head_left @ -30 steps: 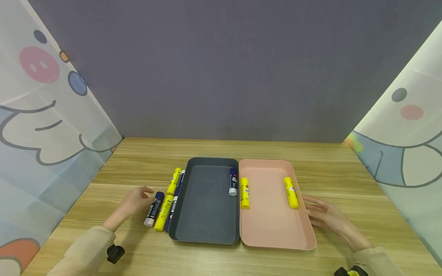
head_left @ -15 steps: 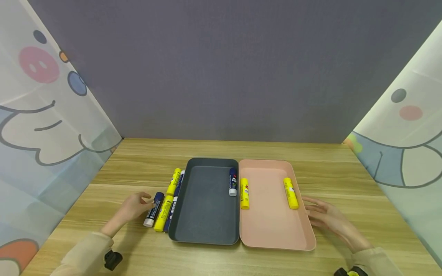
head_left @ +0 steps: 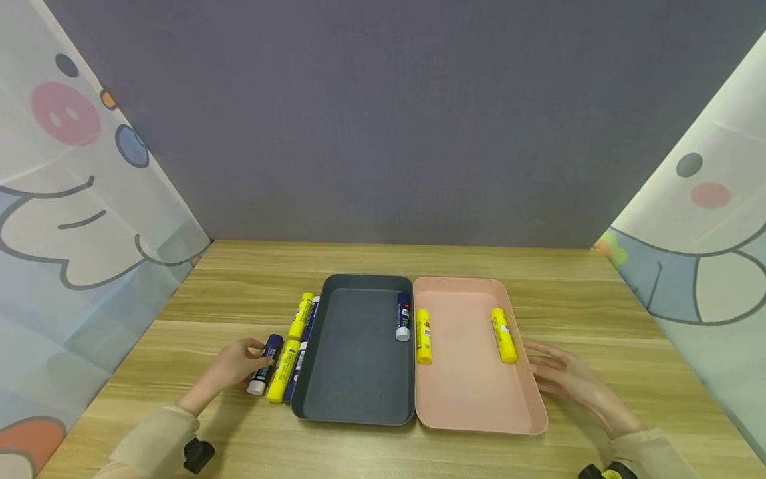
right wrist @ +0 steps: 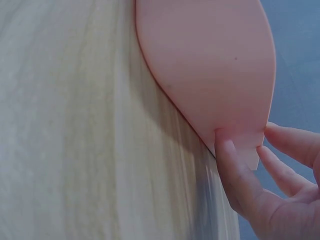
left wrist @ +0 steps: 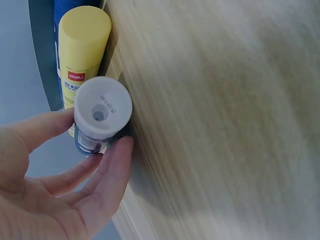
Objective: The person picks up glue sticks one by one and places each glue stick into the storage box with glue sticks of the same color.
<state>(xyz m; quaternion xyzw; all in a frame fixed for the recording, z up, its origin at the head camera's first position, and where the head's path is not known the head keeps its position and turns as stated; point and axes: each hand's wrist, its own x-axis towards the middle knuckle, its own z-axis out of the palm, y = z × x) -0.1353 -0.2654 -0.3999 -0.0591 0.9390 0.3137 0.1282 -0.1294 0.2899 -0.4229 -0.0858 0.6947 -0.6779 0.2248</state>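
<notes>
Left hand (head_left: 233, 365): thumb and fingers clamped on navy-blue, white-ended cylindrical glue stick (head_left: 273, 346), just left of bright-yellow cylindrical glue stick (head_left: 283, 372). Next, dark-grey rectangular tray (head_left: 359, 372); just beside, pale-pink rectangular tray (head_left: 469, 396). Right hand (head_left: 568, 377), fingers apart, touches its right wall.

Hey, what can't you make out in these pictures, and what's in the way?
Head view: lettering on the held blue stick, too small to read; the left grip covers part of the stick.
Left wrist view: part of the yellow stick, hidden behind the held one.
Left wrist view: another blue stick, cut off by the top edge.
Right wrist view: the pink tray, cut off by the top edge; its inside, hidden by its own wall.
</notes>
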